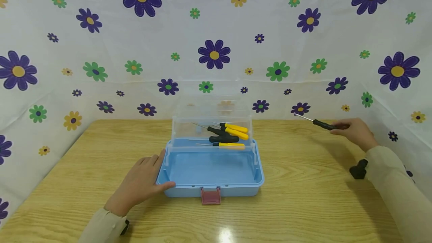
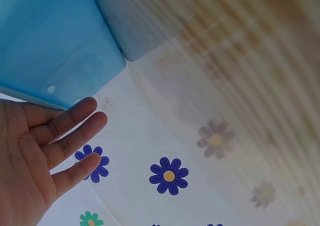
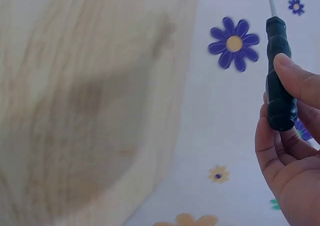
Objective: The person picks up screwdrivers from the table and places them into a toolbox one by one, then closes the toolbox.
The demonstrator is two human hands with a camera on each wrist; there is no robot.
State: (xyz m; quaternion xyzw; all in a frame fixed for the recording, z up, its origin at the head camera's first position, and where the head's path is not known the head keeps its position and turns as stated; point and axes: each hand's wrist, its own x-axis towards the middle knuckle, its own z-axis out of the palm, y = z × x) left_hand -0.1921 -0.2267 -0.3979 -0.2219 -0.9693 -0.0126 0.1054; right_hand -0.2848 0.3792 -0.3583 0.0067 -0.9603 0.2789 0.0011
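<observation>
A light blue toolbox (image 1: 233,191) stands on the table with its clear lid raised and its lower compartment bare. My left hand (image 1: 141,179) rests against its left side, thumb on the front rim; in the left wrist view its fingers (image 2: 70,146) are extended beside the blue wall. Off to the right, my right hand (image 1: 357,132) pinches a screwdriver (image 1: 323,124) by its black handle above the table, shaft pointing left. Several screwdrivers lie in the box's clear upper tray (image 1: 179,148), some with yellow handles (image 1: 237,133), others with black handles (image 1: 224,139).
The pink latch (image 1: 210,197) hangs unfastened at the box's front. Wooden tabletop (image 1: 297,205) stretches around the box, backed by a white curtain (image 1: 182,18) printed with flowers.
</observation>
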